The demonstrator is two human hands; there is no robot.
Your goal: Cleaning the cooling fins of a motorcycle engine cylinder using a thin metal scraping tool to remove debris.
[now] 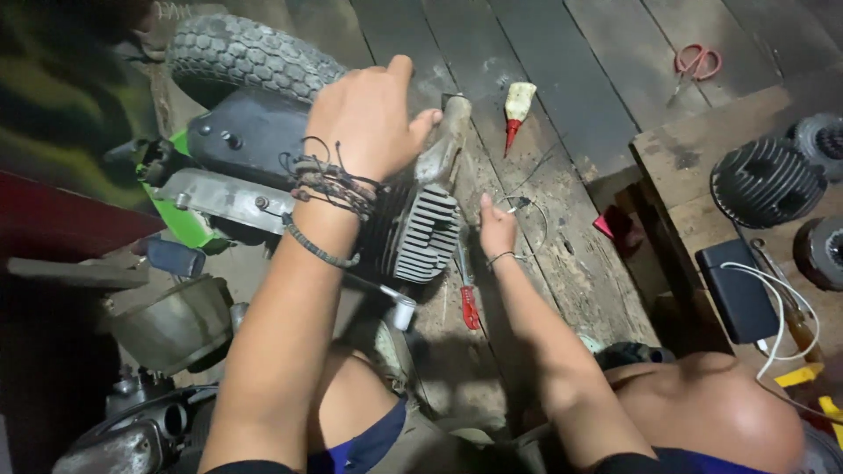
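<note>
Floor: dark, scuffed wooden planks, dimly lit, strewn with tools — red-handled scissors, a small bottle with a red nozzle, a red-handled screwdriver. Left hand (cord bracelets at the wrist), fingers curled around a grey metal pipe just above the finned engine cylinder, beside a knobbly tyre. Right hand low by the cylinder, fingers pinched on a thin wire.
</note>
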